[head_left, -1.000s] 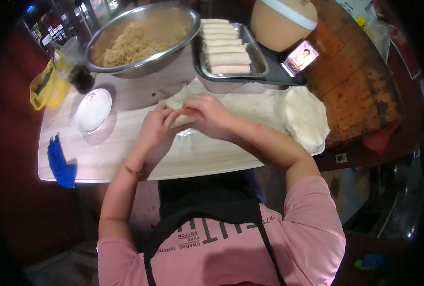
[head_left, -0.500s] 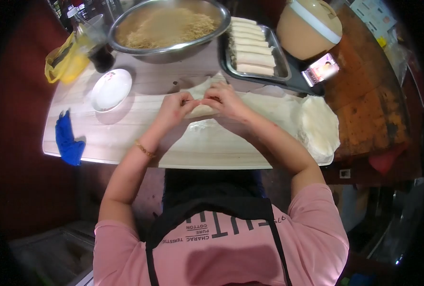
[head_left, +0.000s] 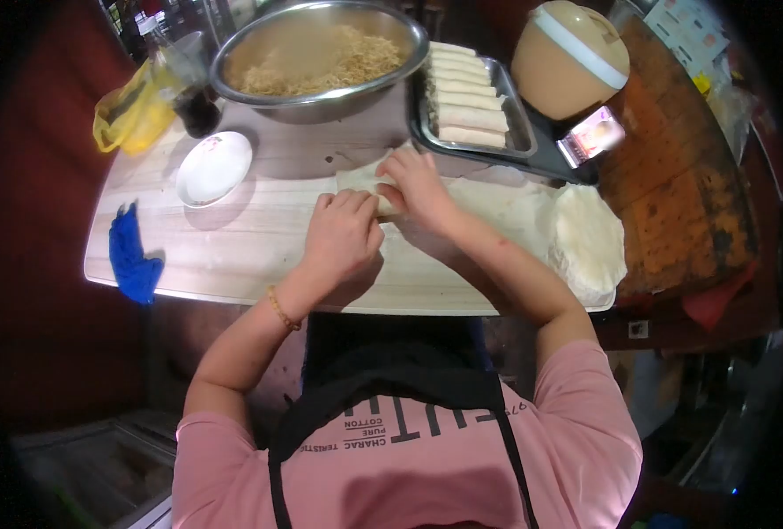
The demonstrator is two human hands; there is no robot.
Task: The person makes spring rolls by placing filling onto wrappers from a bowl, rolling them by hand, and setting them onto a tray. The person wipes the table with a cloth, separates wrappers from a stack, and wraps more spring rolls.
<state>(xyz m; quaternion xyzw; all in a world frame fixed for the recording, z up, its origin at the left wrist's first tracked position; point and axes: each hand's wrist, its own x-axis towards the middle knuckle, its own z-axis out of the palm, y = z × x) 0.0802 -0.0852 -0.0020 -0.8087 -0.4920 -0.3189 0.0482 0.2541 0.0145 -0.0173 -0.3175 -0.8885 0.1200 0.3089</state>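
Wrapper (head_left: 362,176), pale and partly rolled, lies on the table (head_left: 233,273) in front of the person, with its near, rolled part under and between the two hands and a flat flap stretching beyond the fingertips. The left hand (head_left: 343,231) rests over the left part of the roll, fingers bent down side by side; whether they are clamped on it cannot be told, as the hand covers the spot. The right hand (head_left: 418,189) is at the right part, its thumb and fingers apart, thumb near the roll and fingers over the flap. A stack of round wrappers (head_left: 588,240) sits to the right, near the right forearm. Past the hands stand a metal bowl (head_left: 338,108) of noodles (head_left: 356,60) and a tray (head_left: 523,134) of finished rolls (head_left: 467,95). A white plate (head_left: 215,169) lies to the left.
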